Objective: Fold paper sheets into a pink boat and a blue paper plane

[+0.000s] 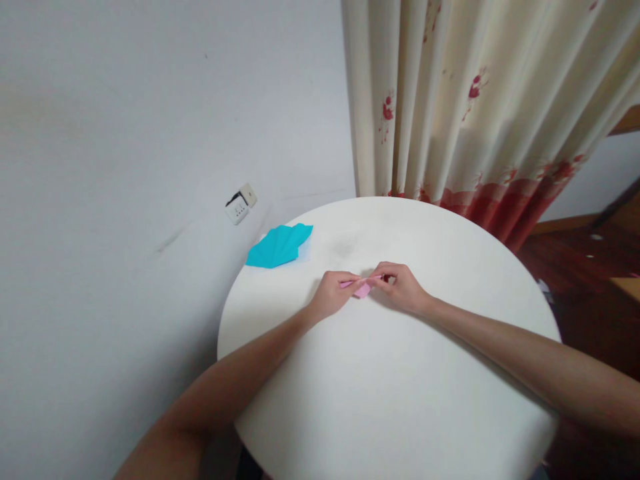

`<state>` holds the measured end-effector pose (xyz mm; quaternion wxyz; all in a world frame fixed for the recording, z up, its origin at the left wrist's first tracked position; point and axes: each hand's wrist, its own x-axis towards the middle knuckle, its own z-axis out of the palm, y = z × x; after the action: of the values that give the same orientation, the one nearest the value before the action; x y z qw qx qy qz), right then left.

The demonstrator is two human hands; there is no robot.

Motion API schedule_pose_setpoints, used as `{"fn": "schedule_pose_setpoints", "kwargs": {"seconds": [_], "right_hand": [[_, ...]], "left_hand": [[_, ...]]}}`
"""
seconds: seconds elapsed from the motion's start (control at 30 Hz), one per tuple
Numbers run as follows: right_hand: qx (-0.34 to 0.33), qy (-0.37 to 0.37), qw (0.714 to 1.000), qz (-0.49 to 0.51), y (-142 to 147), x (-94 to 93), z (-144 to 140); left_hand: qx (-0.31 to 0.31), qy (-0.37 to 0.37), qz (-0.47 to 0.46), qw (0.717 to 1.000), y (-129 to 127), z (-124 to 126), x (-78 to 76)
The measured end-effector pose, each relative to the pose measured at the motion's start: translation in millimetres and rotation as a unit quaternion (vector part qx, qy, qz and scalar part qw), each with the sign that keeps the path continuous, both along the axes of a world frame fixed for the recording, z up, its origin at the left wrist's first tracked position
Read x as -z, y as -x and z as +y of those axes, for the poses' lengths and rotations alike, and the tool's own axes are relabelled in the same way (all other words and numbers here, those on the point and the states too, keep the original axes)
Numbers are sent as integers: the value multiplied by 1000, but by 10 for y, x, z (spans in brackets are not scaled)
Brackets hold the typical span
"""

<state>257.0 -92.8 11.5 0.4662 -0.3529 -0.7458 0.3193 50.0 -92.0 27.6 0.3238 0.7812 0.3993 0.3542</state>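
Pinching a small pink folded paper (363, 287) between them, both hands meet near the middle of the round white table (390, 393). The left hand (334, 293) comes in from the lower left, its fingers closed on the left end of the paper, thumb and fingertips pressed together on a thin folded edge. The right hand (403, 288) reaches in from the right with its fingers curled over and closed on the paper's right end. The paper lies low, at or just above the tabletop; whether it touches the surface cannot be told. Only a little of it shows between the fingers, so its folded shape is unclear.

Farther back on the left part of the table, well apart from the hands, lies a fan of teal paper sheets (279, 246), spread near the table's edge. Behind the table hangs a cream curtain (480, 100) with red flower print and a red hem. A white wall socket (240, 205) sits on the pale wall to the left.
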Motion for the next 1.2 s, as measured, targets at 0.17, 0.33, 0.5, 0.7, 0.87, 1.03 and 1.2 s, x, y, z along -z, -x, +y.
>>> {"fn": "schedule_pose_setpoints", "kwargs": {"seconds": [0.17,0.33,0.5,0.7,0.87,1.03,1.2], "right_hand": [[-4,-5,1000,1,-10,26,15],[18,9,1000,11,-6,35,35],[54,20,998,28,-6,14,43],[88,39,994,47,-54,35,109],[114,43,990,72,-62,27,130],[34,35,999,18,1,7,42],[20,11,1000,-16,14,39,17]], "left_hand": [[-1,-6,10,1000,10,7,8],[-9,-16,7,1000,4,2,14],[-31,-22,8,999,-10,1,43],[-50,-23,3,998,10,19,68],[-61,-18,-1,998,16,18,64],[-24,-6,6,1000,-12,6,50],[-18,6,-5,1000,-50,-3,45]]}}
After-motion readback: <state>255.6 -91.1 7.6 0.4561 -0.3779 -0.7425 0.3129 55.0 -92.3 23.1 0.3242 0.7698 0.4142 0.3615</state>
